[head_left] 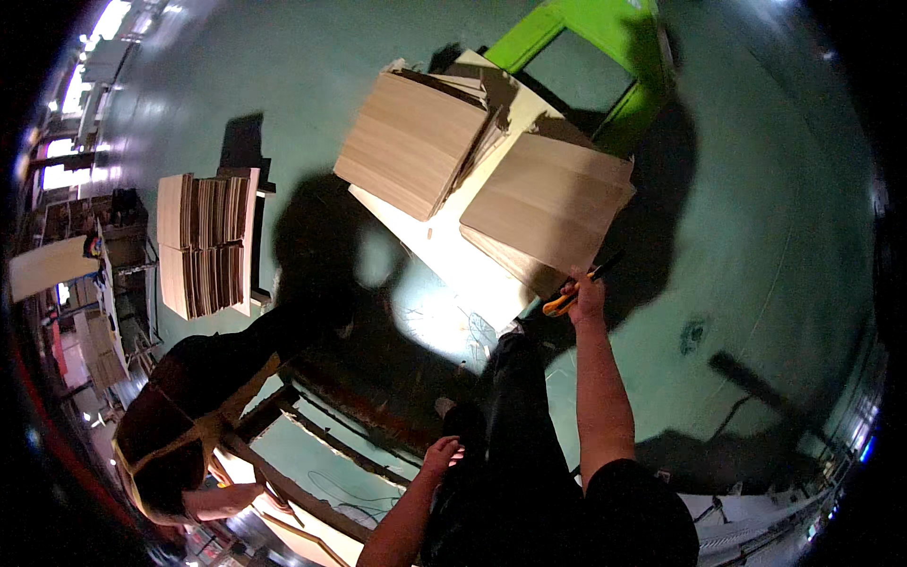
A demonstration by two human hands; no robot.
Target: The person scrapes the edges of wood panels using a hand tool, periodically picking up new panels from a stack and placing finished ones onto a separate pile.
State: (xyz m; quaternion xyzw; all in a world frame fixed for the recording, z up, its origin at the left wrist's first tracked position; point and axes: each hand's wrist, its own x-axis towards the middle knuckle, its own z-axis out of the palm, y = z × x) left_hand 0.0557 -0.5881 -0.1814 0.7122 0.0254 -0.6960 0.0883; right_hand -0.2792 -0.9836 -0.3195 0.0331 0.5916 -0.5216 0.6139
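My right hand is shut on an orange-handled utility knife at the near corner of a stack of thin wooden sheets. A second stack of wooden sheets lies beside it to the left, both on a pale board on the floor. My left hand hangs low by my dark trousers, fingers loosely apart, holding nothing.
A green metal frame stands behind the stacks. Another pile of sheets sits at the left on a dark stand. A person in dark clothes bends at lower left by a wooden frame. Green floor spreads right.
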